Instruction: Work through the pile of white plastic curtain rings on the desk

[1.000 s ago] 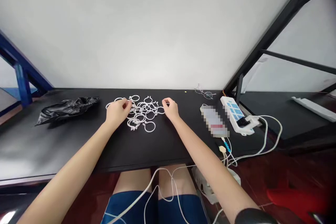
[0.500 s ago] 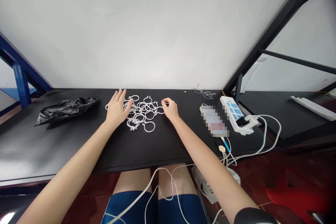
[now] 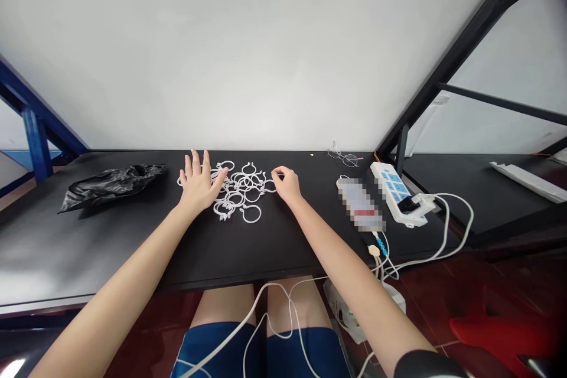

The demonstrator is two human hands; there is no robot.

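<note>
Several white plastic rings (image 3: 243, 190) lie in a loose heap on the black table (image 3: 266, 242). My left hand (image 3: 199, 183) rests flat on the heap's left side, fingers spread and stretched out. My right hand (image 3: 287, 183) sits at the heap's right edge with its fingers curled, pinching what looks like one of the rings; the grip is small and hard to make out.
A crumpled black plastic bag (image 3: 113, 183) lies at the left. To the right are eyeglasses (image 3: 344, 157), a blurred flat device (image 3: 361, 205) and a white power strip (image 3: 396, 192) with cables (image 3: 443, 242) hanging off the front edge. A white wall stands behind.
My left hand has uncurled from a pinch over the rings to a flat, spread palm and shifted slightly left. My right hand has hardly moved.
</note>
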